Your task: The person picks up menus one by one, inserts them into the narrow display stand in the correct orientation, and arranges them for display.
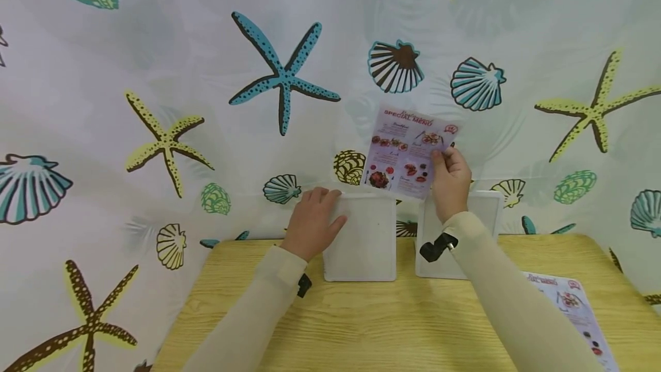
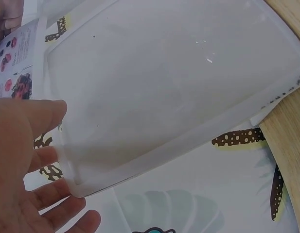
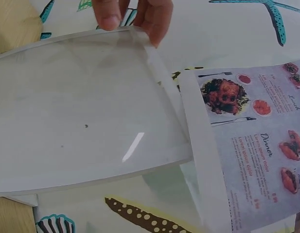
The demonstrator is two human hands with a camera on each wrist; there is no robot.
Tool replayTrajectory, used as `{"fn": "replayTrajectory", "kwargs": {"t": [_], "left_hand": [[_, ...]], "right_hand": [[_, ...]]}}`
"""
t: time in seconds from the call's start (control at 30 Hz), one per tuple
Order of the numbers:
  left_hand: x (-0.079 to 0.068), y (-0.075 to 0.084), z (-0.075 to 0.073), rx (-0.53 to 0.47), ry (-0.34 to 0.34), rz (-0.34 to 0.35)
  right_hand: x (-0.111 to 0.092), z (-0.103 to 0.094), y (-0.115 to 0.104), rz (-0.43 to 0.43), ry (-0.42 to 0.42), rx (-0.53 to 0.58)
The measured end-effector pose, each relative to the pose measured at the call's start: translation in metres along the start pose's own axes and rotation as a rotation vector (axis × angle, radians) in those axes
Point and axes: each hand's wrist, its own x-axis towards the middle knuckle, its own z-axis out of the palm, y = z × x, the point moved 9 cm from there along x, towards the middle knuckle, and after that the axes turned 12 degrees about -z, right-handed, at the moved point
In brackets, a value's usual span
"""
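Observation:
A printed menu sheet point(image 1: 397, 154), headed "SPECIAL MENU", is pinched at its right edge by my right hand point(image 1: 451, 179). Its lower edge is level with the top of a translucent, white-edged sign holder point(image 1: 361, 240) standing upright on the table. My left hand point(image 1: 312, 223) holds that holder at its upper left corner, with the thumb point(image 2: 52, 114) at the front and fingers around the edge. The right wrist view shows the sheet's bottom margin point(image 3: 203, 141) beside the holder's top edge point(image 3: 167, 92). Whether the sheet has entered the holder cannot be told.
A second similar holder point(image 1: 485, 223) stands to the right, partly hidden by my right forearm. Another menu sheet point(image 1: 575, 309) lies on the wooden table point(image 1: 356, 326) at the right. A curtain with starfish and shells point(image 1: 284, 76) hangs directly behind the table.

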Motion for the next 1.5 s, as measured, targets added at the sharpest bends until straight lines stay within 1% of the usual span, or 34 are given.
{"fn": "replayTrajectory", "kwargs": {"t": [0.1, 0.33, 0.4, 0.53, 0.6, 0.8, 0.9, 1.07, 1.3, 1.4, 1.5], "left_hand": [[-0.001, -0.001, 0.001, 0.004, 0.004, 0.000], [-0.002, -0.001, 0.002, 0.006, -0.004, -0.005], [-0.001, 0.000, 0.002, 0.008, 0.000, -0.002], [-0.001, 0.000, 0.001, 0.005, 0.003, -0.002], [-0.001, 0.000, 0.001, 0.004, -0.001, -0.008], [-0.001, 0.001, 0.003, 0.002, -0.014, -0.019], [-0.001, 0.001, 0.004, 0.000, -0.013, -0.022], [-0.001, -0.001, 0.003, -0.003, -0.012, -0.032], [-0.001, -0.001, 0.003, -0.012, -0.016, -0.038], [-0.001, 0.000, 0.003, -0.014, -0.019, -0.038], [-0.001, 0.000, 0.003, -0.014, -0.014, -0.038]], "right_hand": [[-0.002, 0.001, 0.002, 0.001, -0.009, -0.017], [0.005, -0.002, -0.005, -0.063, 0.016, -0.004], [0.004, 0.000, -0.006, -0.063, 0.002, -0.008], [-0.001, 0.004, -0.005, -0.047, -0.048, -0.052], [-0.001, 0.005, -0.005, -0.053, -0.063, -0.068], [0.007, -0.001, -0.014, -0.105, -0.021, -0.048], [0.008, -0.001, -0.015, -0.096, -0.032, -0.024], [0.005, 0.001, -0.010, -0.073, -0.067, -0.016], [0.010, -0.001, -0.016, -0.121, -0.034, -0.027], [0.011, 0.001, -0.016, -0.114, -0.040, -0.013], [0.008, 0.003, -0.012, -0.092, -0.062, -0.022]]}}
